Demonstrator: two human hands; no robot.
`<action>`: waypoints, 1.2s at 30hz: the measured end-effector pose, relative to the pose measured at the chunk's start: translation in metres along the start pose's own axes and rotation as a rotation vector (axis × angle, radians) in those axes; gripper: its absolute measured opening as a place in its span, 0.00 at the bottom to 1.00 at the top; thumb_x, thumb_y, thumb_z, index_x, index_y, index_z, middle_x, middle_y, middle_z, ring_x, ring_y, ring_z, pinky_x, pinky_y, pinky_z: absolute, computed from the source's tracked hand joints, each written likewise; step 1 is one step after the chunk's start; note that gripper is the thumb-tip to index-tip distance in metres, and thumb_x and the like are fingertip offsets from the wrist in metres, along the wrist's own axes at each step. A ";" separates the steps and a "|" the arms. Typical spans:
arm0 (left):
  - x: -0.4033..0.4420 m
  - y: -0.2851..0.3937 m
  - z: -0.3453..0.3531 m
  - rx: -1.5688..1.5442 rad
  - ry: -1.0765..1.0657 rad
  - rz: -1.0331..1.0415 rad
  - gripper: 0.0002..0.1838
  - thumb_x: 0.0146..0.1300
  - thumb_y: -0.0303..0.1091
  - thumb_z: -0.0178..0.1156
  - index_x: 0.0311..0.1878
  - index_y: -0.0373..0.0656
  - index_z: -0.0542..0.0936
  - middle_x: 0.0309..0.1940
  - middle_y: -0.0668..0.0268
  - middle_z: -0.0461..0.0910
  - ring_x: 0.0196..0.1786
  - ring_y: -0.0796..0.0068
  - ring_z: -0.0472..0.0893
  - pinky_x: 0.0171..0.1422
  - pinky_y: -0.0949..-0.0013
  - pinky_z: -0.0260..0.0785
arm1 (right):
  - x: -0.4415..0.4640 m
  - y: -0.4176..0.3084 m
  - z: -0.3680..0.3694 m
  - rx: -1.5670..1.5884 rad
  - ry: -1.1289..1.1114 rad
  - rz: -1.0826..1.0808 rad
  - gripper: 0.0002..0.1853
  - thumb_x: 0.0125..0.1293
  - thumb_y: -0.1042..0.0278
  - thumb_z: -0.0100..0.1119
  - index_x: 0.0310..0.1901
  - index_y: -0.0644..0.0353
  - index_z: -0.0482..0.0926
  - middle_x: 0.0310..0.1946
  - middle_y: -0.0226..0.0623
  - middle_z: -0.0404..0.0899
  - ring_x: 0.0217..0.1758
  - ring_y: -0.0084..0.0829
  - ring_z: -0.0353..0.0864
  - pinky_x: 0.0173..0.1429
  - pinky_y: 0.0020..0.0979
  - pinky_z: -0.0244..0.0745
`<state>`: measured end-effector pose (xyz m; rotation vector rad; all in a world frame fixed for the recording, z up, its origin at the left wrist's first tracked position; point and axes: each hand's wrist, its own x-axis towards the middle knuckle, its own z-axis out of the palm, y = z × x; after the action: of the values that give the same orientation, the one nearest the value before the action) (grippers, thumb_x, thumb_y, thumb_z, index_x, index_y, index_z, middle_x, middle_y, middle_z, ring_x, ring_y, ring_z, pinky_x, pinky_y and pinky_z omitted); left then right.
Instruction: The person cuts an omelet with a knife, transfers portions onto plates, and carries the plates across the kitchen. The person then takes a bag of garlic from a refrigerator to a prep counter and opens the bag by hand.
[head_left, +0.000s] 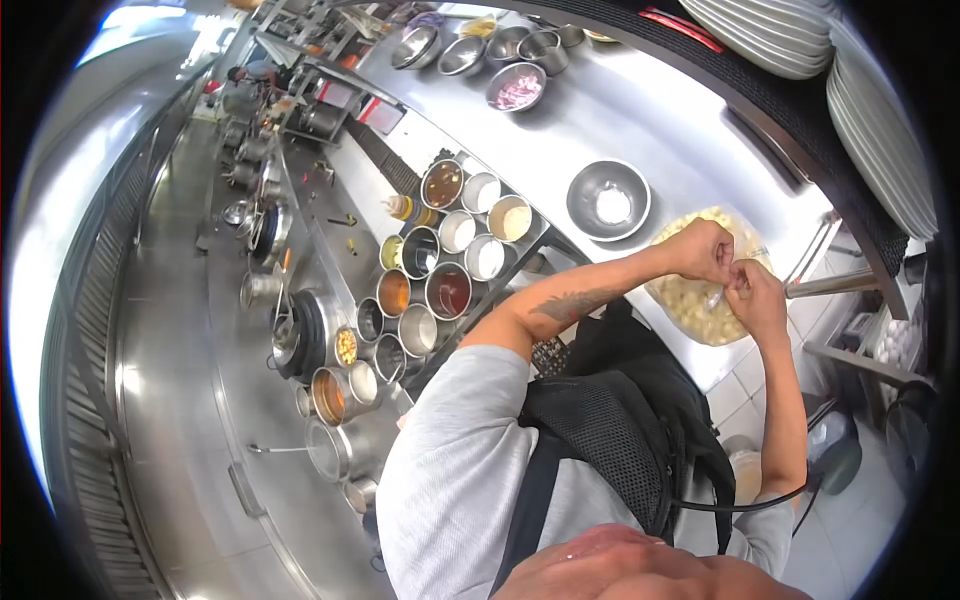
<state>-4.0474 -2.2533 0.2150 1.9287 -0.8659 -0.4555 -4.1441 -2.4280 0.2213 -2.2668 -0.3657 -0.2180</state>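
Observation:
A large clear plastic bag (pixel 690 312), full of pale yellow chunks, lies at the right end of the steel counter. Over it my left hand (pixel 706 250) pinches with bent fingers at the bag's gathered top. Close beside, my right hand (pixel 757 298) also has its fingers closed on the gathered plastic, almost touching the left. The exact hold of the fingertips is partly hidden. Left of the bag stands a metal bowl (pixel 585 205), with a bright white patch in its bottom that could be contents or glare.
Several metal bowls stand at the counter's far end, one bowl (pixel 494 98) holding pinkish slices. Round containers of sauces and seasonings, including a dark red one (pixel 448 290), fill a station on the left. Stacked white plates (pixel 770 35) sit on a shelf (pixel 790 140) at upper right.

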 end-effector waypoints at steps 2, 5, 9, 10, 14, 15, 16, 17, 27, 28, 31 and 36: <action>0.001 0.010 -0.002 0.016 -0.038 -0.143 0.14 0.41 0.39 0.76 0.25 0.40 0.83 0.23 0.61 0.84 0.27 0.68 0.83 0.34 0.67 0.76 | -0.002 -0.004 0.003 -0.051 0.056 0.077 0.13 0.52 0.79 0.67 0.40 0.63 0.78 0.32 0.43 0.80 0.32 0.38 0.83 0.38 0.38 0.77; -0.001 -0.006 -0.003 0.059 -0.009 -0.071 0.16 0.42 0.41 0.75 0.26 0.39 0.83 0.24 0.60 0.84 0.27 0.67 0.83 0.35 0.65 0.76 | 0.005 0.003 0.018 -0.115 0.098 -0.022 0.12 0.52 0.77 0.66 0.40 0.61 0.79 0.31 0.43 0.80 0.32 0.41 0.83 0.37 0.40 0.77; -0.006 0.003 -0.001 -0.017 -0.064 -0.089 0.17 0.44 0.41 0.73 0.32 0.37 0.85 0.25 0.61 0.84 0.28 0.71 0.82 0.38 0.64 0.76 | 0.002 -0.001 0.016 -0.179 0.135 -0.132 0.17 0.52 0.74 0.65 0.46 0.56 0.81 0.31 0.41 0.80 0.33 0.45 0.82 0.38 0.42 0.77; -0.006 0.002 -0.002 -0.089 -0.094 -0.126 0.16 0.45 0.40 0.73 0.34 0.37 0.85 0.24 0.62 0.83 0.28 0.75 0.81 0.38 0.66 0.75 | 0.001 0.000 0.016 -0.152 0.142 -0.150 0.19 0.51 0.74 0.65 0.48 0.55 0.81 0.32 0.40 0.80 0.34 0.44 0.82 0.38 0.41 0.78; -0.006 -0.015 0.008 -0.146 -0.030 -0.156 0.12 0.46 0.36 0.74 0.28 0.39 0.82 0.21 0.66 0.82 0.25 0.79 0.79 0.34 0.71 0.74 | 0.000 0.003 0.011 -0.130 0.113 -0.101 0.19 0.50 0.76 0.62 0.46 0.53 0.80 0.28 0.37 0.77 0.32 0.42 0.81 0.35 0.38 0.77; -0.006 -0.018 0.007 -0.164 -0.048 -0.154 0.12 0.46 0.36 0.74 0.28 0.39 0.82 0.21 0.66 0.82 0.25 0.79 0.79 0.34 0.71 0.74 | 0.000 0.006 0.012 -0.106 0.118 -0.145 0.17 0.50 0.76 0.62 0.44 0.54 0.79 0.27 0.36 0.76 0.31 0.40 0.80 0.35 0.38 0.77; -0.006 -0.019 0.004 -0.071 0.005 -0.159 0.11 0.48 0.35 0.73 0.28 0.39 0.82 0.21 0.67 0.81 0.26 0.80 0.79 0.34 0.72 0.74 | -0.002 0.007 0.011 -0.077 0.124 -0.197 0.15 0.50 0.76 0.62 0.41 0.55 0.78 0.26 0.35 0.75 0.30 0.39 0.79 0.35 0.37 0.77; -0.006 -0.020 0.000 0.027 0.061 -0.163 0.10 0.49 0.33 0.72 0.28 0.39 0.82 0.21 0.68 0.81 0.27 0.81 0.78 0.35 0.73 0.73 | -0.008 0.010 0.007 -0.080 0.080 -0.155 0.09 0.52 0.75 0.61 0.36 0.57 0.75 0.27 0.34 0.76 0.30 0.37 0.79 0.34 0.36 0.77; -0.005 -0.003 -0.008 -0.279 -0.125 -0.232 0.08 0.57 0.31 0.69 0.30 0.38 0.80 0.24 0.75 0.77 0.28 0.90 0.72 0.31 0.80 0.64 | -0.010 -0.007 0.008 -0.107 0.164 -0.033 0.05 0.59 0.70 0.63 0.36 0.57 0.78 0.28 0.37 0.80 0.32 0.41 0.82 0.36 0.41 0.78; -0.005 -0.002 -0.007 -0.290 -0.128 -0.235 0.08 0.57 0.31 0.69 0.29 0.39 0.80 0.24 0.75 0.77 0.28 0.90 0.72 0.31 0.80 0.64 | -0.010 -0.008 0.010 -0.107 0.166 -0.028 0.05 0.59 0.70 0.63 0.36 0.57 0.78 0.28 0.37 0.80 0.32 0.41 0.82 0.36 0.41 0.78; -0.008 0.002 -0.007 -0.237 -0.120 -0.222 0.09 0.55 0.31 0.70 0.29 0.38 0.80 0.23 0.74 0.79 0.27 0.88 0.74 0.32 0.79 0.66 | -0.011 -0.013 0.013 -0.139 0.234 -0.021 0.06 0.57 0.70 0.64 0.35 0.56 0.77 0.27 0.37 0.79 0.32 0.41 0.82 0.37 0.42 0.78; -0.017 0.006 -0.001 -0.154 -0.050 -0.249 0.09 0.51 0.31 0.72 0.29 0.38 0.81 0.23 0.70 0.81 0.27 0.83 0.78 0.35 0.75 0.73 | -0.011 -0.010 0.017 -0.199 0.163 -0.014 0.08 0.54 0.70 0.65 0.34 0.56 0.76 0.29 0.36 0.80 0.34 0.41 0.82 0.39 0.40 0.79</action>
<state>-4.0604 -2.2420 0.2201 1.8956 -0.6052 -0.7004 -4.1571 -2.4111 0.2138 -2.4215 -0.2845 -0.4618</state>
